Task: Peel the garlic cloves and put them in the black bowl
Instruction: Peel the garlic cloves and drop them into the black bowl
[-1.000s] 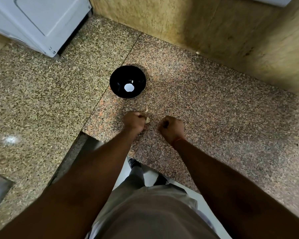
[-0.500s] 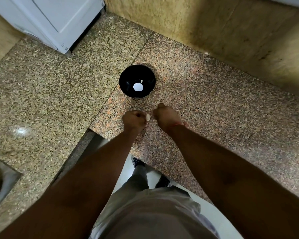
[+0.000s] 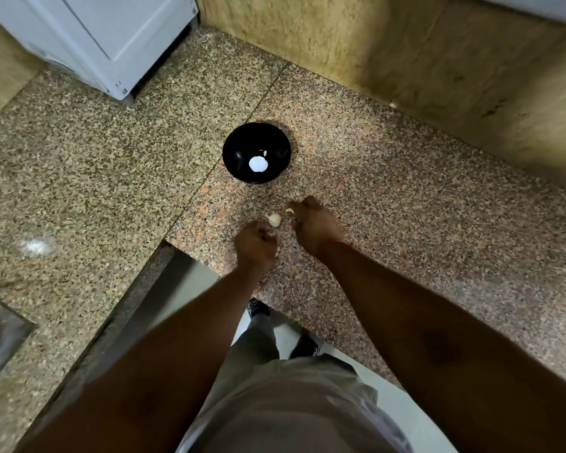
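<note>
**Garlic worked between two hands near the black bowl**

A garlic piece [image 3: 274,219] is seen at the fingertips of the left hand [image 3: 255,246], just in front of the curled knuckles and touching them. The fingers are folded under, so whether the piece is pinched or only touched cannot be told from this angle. It is pale, rounded, with a short pointed tip turned to the left.

A smaller clove [image 3: 290,211] is seen at the near edge of the right hand [image 3: 314,227], against the thumb side. The fingers of that hand are curled downward toward the counter; the clove appears to be held at their tips, though the contact itself is hidden. A thin red thread [image 3: 342,242] is worn at the right wrist.

The black bowl [image 3: 239,155] is set on the granite counter [image 3: 406,204], beyond both hands and apart from them. A small pale clove [image 3: 265,153] lies inside it, beside a bright white patch at the bottom — seemingly a reflection.

Both garlic pieces are kept near each other between the hands, over the reddish slab of the counter. A white appliance [image 3: 105,37] stands at the far left corner — its edge close to the wall.
</note>
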Action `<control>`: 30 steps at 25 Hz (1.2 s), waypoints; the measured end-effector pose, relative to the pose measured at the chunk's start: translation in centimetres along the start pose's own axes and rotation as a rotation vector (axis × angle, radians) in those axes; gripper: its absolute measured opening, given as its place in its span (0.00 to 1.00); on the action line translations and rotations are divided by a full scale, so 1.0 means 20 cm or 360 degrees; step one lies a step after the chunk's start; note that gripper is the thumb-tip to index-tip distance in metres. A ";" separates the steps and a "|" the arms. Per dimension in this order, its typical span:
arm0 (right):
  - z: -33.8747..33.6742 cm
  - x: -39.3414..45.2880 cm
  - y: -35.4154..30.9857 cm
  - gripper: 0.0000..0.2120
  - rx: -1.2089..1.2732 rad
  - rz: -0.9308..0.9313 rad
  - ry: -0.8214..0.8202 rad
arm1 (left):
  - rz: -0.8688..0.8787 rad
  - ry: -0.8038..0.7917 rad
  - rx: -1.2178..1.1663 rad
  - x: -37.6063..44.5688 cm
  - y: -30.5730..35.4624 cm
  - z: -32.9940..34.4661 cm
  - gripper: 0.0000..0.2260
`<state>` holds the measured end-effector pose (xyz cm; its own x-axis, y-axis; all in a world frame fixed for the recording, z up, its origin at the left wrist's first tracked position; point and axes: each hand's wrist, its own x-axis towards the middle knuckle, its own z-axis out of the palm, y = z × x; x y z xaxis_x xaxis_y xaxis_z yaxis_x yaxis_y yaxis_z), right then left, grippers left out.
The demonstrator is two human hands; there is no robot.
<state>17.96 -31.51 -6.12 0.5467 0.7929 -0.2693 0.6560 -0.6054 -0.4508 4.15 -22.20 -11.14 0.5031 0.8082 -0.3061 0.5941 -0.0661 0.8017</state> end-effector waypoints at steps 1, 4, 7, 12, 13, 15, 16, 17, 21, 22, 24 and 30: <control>0.01 0.03 -0.02 0.21 -0.0070 -0.0027 -0.0039 | 0.0005 -0.0005 0.0035 0.01 -0.04 0.01 0.16; 0.01 0.06 -0.05 0.13 -0.0232 -0.0055 -0.0022 | -0.0044 -0.0018 0.0091 -0.01 0.01 -0.01 0.13; 0.05 -0.06 -0.02 0.10 -0.0307 -0.0086 -0.0024 | -0.0022 -0.0073 0.0118 -0.05 0.01 -0.03 0.07; 0.09 -0.27 0.06 0.07 0.0462 0.0205 0.0003 | 0.0225 -0.0196 0.0043 -0.14 -0.05 -0.01 0.12; 0.09 -0.30 0.06 0.07 0.0563 0.0264 -0.0026 | 0.0246 -0.0229 0.0041 -0.16 -0.05 0.00 0.14; 0.08 -0.34 0.06 0.06 0.0633 0.0292 -0.0035 | 0.0193 -0.0309 -0.0020 -0.21 -0.04 0.01 0.15; 0.08 -0.36 0.05 0.05 0.0642 0.0268 -0.0012 | 0.0173 -0.0340 -0.0018 -0.23 -0.04 0.02 0.14; 0.08 -0.37 0.05 0.05 0.0647 0.0239 0.0012 | 0.0213 -0.0335 0.0022 -0.25 -0.04 0.02 0.11; 0.10 -0.40 0.04 0.05 0.0543 0.0149 0.0046 | 0.0508 -0.0179 0.0278 -0.31 -0.02 0.01 0.07; 0.11 -0.41 0.04 0.06 0.0502 0.0117 0.0072 | 0.0511 -0.0150 0.0300 -0.32 -0.01 0.01 0.08; 0.12 -0.42 0.04 0.08 0.0426 0.0034 0.0125 | 0.0472 -0.0160 0.0342 -0.33 0.00 0.02 0.08; 0.15 -0.45 0.01 0.05 0.0278 0.0063 0.0032 | 0.0403 -0.0189 0.0336 -0.36 0.02 0.00 0.09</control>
<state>11.63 -38.50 -6.44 0.5816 0.7662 -0.2733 0.5346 -0.6132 -0.5815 0.75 -28.08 -8.72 0.7133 0.6778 -0.1783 0.5513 -0.3855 0.7399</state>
